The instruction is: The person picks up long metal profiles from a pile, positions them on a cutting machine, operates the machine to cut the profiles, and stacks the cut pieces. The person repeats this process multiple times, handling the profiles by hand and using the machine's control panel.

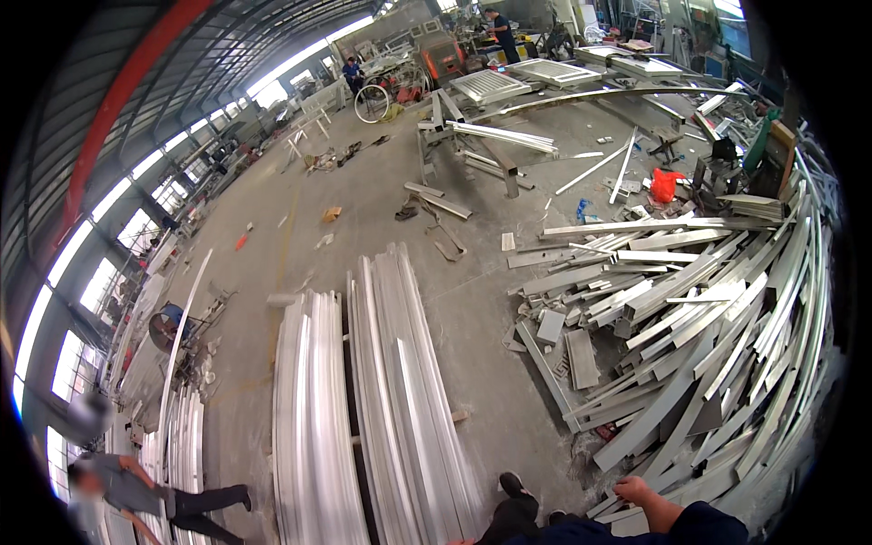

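My right hand is at the lower right, below a dark sleeve. Its fingers are curled in, and nothing shows in them. Just beyond it lies a large heap of silver metal profiles, mixed lengths lying crosswise. Of my left hand only a sliver of skin shows at the lower edge; its fingers are hidden. Close to that side, two long stacks of silver profiles rest side by side on the floor, a left stack and a right stack. My dark shoe stands between the right stack and the heap.
At the lower left a person in grey walks beside more long profiles. Louvred panels lie on supports at the back, near a standing person. A red bag sits by the heap. Offcuts are scattered on the floor.
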`<state>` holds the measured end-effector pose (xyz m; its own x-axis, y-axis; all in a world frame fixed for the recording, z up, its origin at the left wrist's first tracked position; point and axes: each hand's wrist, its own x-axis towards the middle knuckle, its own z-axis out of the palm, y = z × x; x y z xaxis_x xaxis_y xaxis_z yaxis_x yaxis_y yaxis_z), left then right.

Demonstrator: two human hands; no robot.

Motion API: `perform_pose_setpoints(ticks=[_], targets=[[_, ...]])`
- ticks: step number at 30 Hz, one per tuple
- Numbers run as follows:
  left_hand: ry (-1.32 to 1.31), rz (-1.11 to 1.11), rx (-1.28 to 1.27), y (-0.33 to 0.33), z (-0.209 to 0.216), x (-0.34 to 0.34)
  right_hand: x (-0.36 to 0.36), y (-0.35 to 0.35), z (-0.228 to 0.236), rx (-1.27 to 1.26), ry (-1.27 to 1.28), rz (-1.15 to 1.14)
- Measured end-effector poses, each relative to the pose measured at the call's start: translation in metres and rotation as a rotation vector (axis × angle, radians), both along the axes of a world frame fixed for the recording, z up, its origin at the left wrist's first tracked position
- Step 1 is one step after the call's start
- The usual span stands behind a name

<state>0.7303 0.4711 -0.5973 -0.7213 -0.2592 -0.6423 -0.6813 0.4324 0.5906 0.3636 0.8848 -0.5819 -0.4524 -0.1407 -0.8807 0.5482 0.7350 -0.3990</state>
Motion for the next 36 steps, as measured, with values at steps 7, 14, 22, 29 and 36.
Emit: perform_pose_setpoints(ticks=[7, 14, 22, 29, 36], targets=[[-0.26, 0.247, 0.205, -0.112, -0.036, -0.064, -0.076, -0.071, -0.019, 0.158, 0.002, 0.076], [-0.078, 0.412, 0.094, -0.231, -0.009, -0.226, -0.167, -0.217, 0.046, -0.135, 0.104, 0.044], [-0.143, 0.356, 0.108, -0.322, -0.048, -0.337, -0.272, -0.315, 0.001, 0.02, -0.098, 0.16], [-0.108, -0.293, -0.088, -0.424, -0.038, -0.406, -0.424, -0.41, -0.027, -0.001, -0.12, 0.031], [0.006, 0.372, 0.036, -0.563, 0.046, -0.669, -0.649, -0.567, -0.072, -0.047, 0.225, 0.257]])
